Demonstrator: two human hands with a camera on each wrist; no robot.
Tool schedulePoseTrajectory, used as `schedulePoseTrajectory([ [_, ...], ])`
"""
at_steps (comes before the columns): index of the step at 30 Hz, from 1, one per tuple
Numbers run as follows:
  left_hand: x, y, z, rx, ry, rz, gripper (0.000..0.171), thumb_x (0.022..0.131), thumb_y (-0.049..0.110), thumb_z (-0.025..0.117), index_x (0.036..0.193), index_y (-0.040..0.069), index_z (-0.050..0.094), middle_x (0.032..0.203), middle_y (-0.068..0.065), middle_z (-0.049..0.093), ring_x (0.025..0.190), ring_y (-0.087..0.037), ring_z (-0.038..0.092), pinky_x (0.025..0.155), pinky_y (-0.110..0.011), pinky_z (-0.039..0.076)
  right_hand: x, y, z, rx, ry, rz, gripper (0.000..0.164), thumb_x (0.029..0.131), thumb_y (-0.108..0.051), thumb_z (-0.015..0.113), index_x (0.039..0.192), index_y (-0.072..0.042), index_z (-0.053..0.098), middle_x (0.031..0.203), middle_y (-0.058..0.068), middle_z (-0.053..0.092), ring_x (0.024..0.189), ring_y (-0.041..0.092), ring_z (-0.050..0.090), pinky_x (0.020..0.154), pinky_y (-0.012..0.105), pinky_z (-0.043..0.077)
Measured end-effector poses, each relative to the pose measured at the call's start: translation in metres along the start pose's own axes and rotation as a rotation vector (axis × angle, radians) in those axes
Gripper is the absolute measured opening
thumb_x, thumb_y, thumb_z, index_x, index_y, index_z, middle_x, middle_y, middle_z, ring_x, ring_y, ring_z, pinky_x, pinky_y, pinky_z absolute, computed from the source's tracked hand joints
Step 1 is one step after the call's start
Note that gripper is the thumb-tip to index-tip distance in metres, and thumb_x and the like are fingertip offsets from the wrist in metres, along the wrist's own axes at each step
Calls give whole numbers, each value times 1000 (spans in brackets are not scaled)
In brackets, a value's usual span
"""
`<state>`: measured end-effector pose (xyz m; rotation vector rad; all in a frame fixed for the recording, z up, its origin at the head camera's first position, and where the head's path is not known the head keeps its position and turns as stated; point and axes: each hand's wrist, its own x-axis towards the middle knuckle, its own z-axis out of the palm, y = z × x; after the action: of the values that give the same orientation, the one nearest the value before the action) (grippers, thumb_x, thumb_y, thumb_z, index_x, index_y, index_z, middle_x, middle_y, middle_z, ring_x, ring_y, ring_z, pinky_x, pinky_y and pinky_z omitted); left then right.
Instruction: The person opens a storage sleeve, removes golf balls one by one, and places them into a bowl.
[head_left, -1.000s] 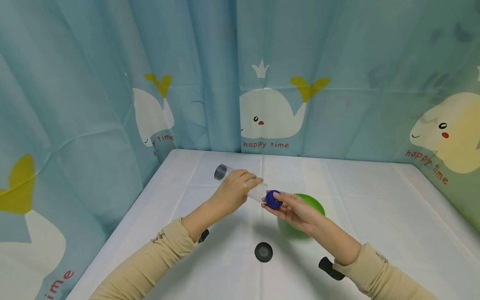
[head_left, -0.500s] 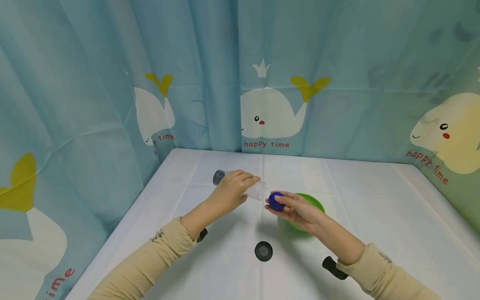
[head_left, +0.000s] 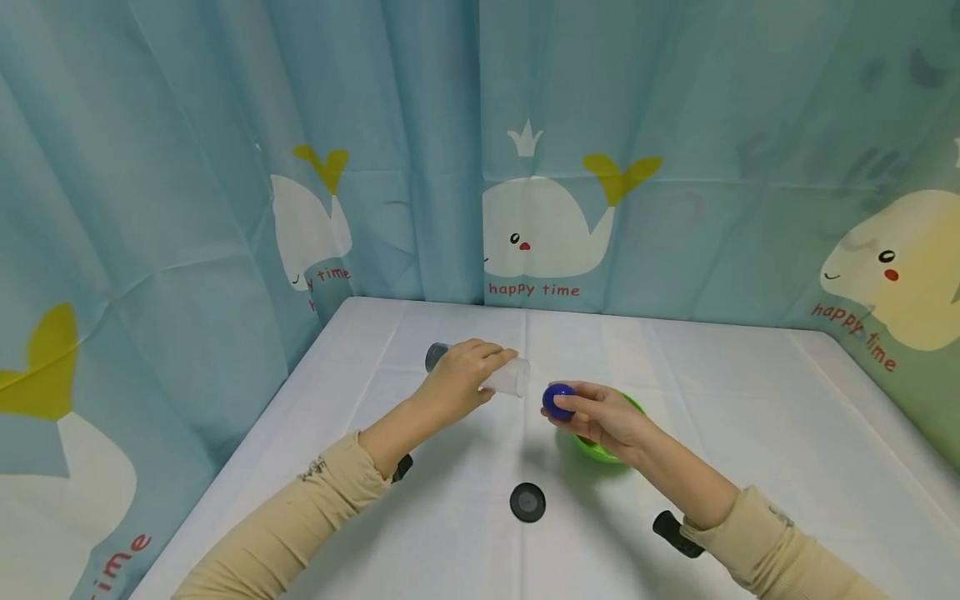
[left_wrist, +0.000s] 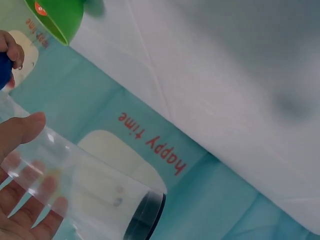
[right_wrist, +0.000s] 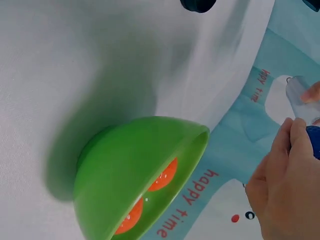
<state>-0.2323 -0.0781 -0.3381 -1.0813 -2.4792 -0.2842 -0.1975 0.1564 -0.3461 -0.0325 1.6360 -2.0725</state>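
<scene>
My left hand [head_left: 463, 379] grips a clear plastic tube [head_left: 510, 379], held above the table and slanted. The tube has a dark base [left_wrist: 145, 217] at its far left and its other end is uncovered, facing right. In my right hand [head_left: 603, 417] a blue ball [head_left: 558, 402] is pinched between thumb and fingers, a short way to the right of that end. Behind and under the right hand stands a green bowl [right_wrist: 130, 160]. The right wrist view shows orange balls [right_wrist: 164, 175] with small white marks inside it. A round black lid [head_left: 528, 502] lies on the table nearer to me.
The table [head_left: 787, 433] has a white cover. Blue curtains [head_left: 420, 167] printed with whales hang behind it and along its left side. A black object [head_left: 678, 533] shows beside the right sleeve, and another black object [head_left: 402, 468] beside the left one.
The right hand has drawn the blue ball to the right, away from the tube's uncovered end. The tube has turned slightly toward level in the left hand. The lid stays in place.
</scene>
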Motion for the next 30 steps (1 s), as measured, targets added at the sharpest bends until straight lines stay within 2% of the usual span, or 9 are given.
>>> schedulePoseTrajectory([
  [3, 1, 5, -8, -20, 19, -27, 53, 72, 4, 80, 122, 6, 61, 115, -10, 66, 107, -27, 61, 91, -37, 51, -1, -2, -2, -89, 27, -24, 61, 93, -11, 58, 139, 14, 28, 122, 16, 54, 94, 12, 66, 89, 26, 52],
  [6, 2, 7, -10, -32, 31, -40, 53, 72, 6, 80, 122, 7, 62, 117, -9, 66, 107, -26, 62, 90, -36, 52, -2, -2, -6, -159, 61, -32, 59, 93, -14, 59, 138, 13, 33, 123, 16, 55, 93, 11, 66, 88, 26, 52],
  [9, 1, 9, -10, -38, 17, -57, 54, 73, 7, 79, 123, 7, 61, 119, -9, 65, 109, -26, 62, 90, -35, 52, -2, -2, -10, -209, 90, -33, 58, 93, -18, 60, 137, 12, 36, 123, 15, 56, 92, 10, 66, 85, 24, 53],
  [13, -1, 9, -10, -54, -6, -98, 56, 74, 11, 79, 126, 7, 59, 122, -9, 65, 110, -25, 63, 89, -36, 53, -4, -2, -15, -289, 130, -45, 56, 92, -23, 61, 136, 8, 43, 117, 7, 61, 93, 8, 65, 86, 22, 53],
  [16, -3, 9, -9, -64, -16, -138, 58, 74, 17, 80, 127, 7, 58, 123, -9, 64, 111, -24, 63, 88, -37, 53, -6, 0, -19, -390, 164, -69, 54, 91, -28, 62, 135, 1, 48, 119, 8, 62, 96, 8, 63, 93, 27, 50],
  [19, -5, 9, -8, -76, -17, -181, 61, 73, 21, 81, 128, 7, 58, 122, -10, 65, 110, -24, 64, 88, -37, 53, -8, 1, -20, -491, 185, -104, 53, 90, -32, 63, 135, -5, 51, 125, 14, 60, 102, 12, 61, 100, 37, 46],
  [22, -8, 10, -9, -90, -19, -213, 64, 72, 23, 81, 128, 7, 57, 121, -11, 65, 109, -25, 64, 88, -38, 53, -9, 2, -19, -561, 211, -145, 53, 88, -33, 66, 133, -7, 54, 125, 16, 60, 105, 16, 59, 99, 40, 46],
  [26, -9, 12, -10, -130, -18, -248, 65, 71, 24, 82, 128, 5, 58, 123, -11, 64, 110, -25, 63, 91, -38, 51, -10, 5, -18, -622, 225, -203, 51, 86, -31, 69, 129, -6, 57, 119, 16, 64, 103, 18, 59, 90, 31, 49],
  [30, -10, 14, -8, -161, -5, -270, 62, 70, 24, 83, 124, 3, 59, 120, -11, 66, 107, -27, 65, 89, -39, 52, -11, 9, -16, -663, 202, -260, 50, 84, -28, 71, 126, -3, 59, 118, 17, 64, 101, 19, 61, 83, 21, 50],
])
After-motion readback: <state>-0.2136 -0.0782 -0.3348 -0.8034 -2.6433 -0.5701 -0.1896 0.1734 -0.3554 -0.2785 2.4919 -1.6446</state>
